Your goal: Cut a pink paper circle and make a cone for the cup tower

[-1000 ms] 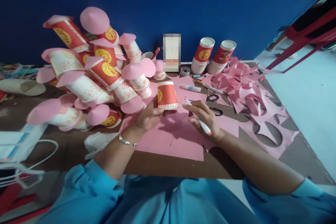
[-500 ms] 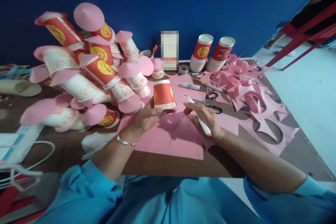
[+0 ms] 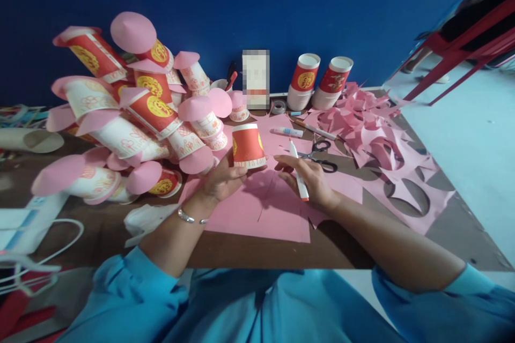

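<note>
You grip a smooth, round red-and-white paper cup [image 3: 248,146] in your left hand [image 3: 223,179] above flat pink paper [image 3: 277,222], its back and some fingers hidden, while your right hand [image 3: 317,179] pinches a thin white marker [image 3: 301,186] near half-covered scissors [image 3: 329,165].

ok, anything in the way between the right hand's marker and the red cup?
Nothing visible. An open gap separates the right hand and its marker from the red cup in the left hand; only pink paper shows below, on the table.
</note>
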A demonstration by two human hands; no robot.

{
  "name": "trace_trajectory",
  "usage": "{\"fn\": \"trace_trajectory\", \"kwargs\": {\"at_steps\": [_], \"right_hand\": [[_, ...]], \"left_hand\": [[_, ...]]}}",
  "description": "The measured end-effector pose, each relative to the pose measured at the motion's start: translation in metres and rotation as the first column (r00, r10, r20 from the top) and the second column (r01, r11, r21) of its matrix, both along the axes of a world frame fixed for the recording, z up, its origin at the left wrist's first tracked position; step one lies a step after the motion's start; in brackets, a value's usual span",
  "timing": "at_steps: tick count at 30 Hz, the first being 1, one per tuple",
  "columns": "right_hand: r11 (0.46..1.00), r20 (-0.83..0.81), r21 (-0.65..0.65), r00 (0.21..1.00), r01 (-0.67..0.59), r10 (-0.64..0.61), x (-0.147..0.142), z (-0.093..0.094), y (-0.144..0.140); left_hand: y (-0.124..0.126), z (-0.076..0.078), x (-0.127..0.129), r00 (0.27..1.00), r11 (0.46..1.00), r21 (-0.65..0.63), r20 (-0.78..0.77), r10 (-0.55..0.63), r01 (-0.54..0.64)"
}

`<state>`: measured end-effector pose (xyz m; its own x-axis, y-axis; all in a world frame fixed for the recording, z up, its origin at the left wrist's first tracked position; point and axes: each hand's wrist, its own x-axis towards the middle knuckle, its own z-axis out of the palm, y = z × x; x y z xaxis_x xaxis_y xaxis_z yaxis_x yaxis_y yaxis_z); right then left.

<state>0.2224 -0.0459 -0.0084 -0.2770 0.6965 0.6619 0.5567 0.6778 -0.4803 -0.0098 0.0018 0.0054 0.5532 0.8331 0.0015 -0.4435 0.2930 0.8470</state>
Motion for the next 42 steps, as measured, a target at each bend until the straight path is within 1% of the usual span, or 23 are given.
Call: {"fn": "trace_trajectory", "kwargs": {"at_steps": [3,7,11,15,18,23,26,30,33,34,36,38,39,41,42], "right_hand": [[0.998,-0.003,-0.057,1.000,-0.001,0.000,0.002,0.000,-0.001],[0.993,-0.014,-0.119,1.000,0.021,-0.023,0.003,-0.003,0.000],[0.985,-0.005,-0.156,0.997,0.070,-0.071,0.001,-0.005,0.003],[0.980,-0.021,-0.188,0.998,0.056,-0.061,0.000,-0.004,0.003],[0.976,-0.028,-0.211,0.998,0.053,-0.060,0.001,-0.002,0.003],[0.972,-0.029,-0.230,0.998,0.040,-0.047,0.003,-0.002,0.006],[0.969,-0.005,-0.238,0.998,0.061,-0.064,0.004,-0.004,0.007],[0.956,0.047,-0.270,0.993,0.114,-0.106,0.003,-0.009,0.008],[0.953,0.060,-0.260,0.988,0.154,-0.143,0.001,-0.009,0.012],[0.954,0.065,-0.262,0.989,0.148,-0.136,0.002,-0.006,0.014],[0.952,0.055,-0.294,0.996,0.088,-0.076,0.004,0.007,0.018],[0.940,-0.003,-0.340,1.000,0.000,-0.001,0.008,0.026,0.023],[0.940,-0.040,-0.340,0.999,-0.029,0.016,0.010,0.036,0.025],[0.956,-0.089,-0.290,0.996,-0.047,0.023,0.012,0.052,0.032],[0.967,-0.103,-0.251,0.995,-0.044,0.018,0.012,0.056,0.035]], "left_hand": [[0.000,0.000,0.004,0.995,0.997,0.070,-0.090,0.047,-0.040],[-0.002,-0.002,0.006,0.965,0.984,0.137,-0.218,0.143,-0.115],[-0.005,-0.003,0.006,0.939,0.978,0.171,-0.301,0.165,-0.117],[-0.005,-0.001,0.007,0.928,0.971,0.213,-0.330,0.174,-0.107],[-0.004,0.000,0.008,0.921,0.973,0.210,-0.351,0.167,-0.097],[-0.002,-0.002,0.007,0.933,0.972,0.211,-0.318,0.167,-0.102],[-0.003,0.000,0.006,0.941,0.971,0.224,-0.301,0.154,-0.087],[-0.003,0.004,0.005,0.931,0.965,0.248,-0.326,0.162,-0.081],[-0.002,0.004,0.004,0.938,0.967,0.241,-0.312,0.153,-0.078],[-0.001,0.003,0.004,0.940,0.969,0.233,-0.305,0.150,-0.079],[0.000,0.000,0.005,0.939,0.970,0.222,-0.304,0.162,-0.096],[0.000,-0.001,0.005,0.934,0.970,0.218,-0.313,0.176,-0.109],[0.000,-0.001,0.006,0.932,0.970,0.215,-0.315,0.179,-0.114],[0.000,0.000,0.006,0.931,0.969,0.212,-0.311,0.193,-0.130],[-0.001,0.001,0.007,0.931,0.968,0.211,-0.306,0.200,-0.139]]}}
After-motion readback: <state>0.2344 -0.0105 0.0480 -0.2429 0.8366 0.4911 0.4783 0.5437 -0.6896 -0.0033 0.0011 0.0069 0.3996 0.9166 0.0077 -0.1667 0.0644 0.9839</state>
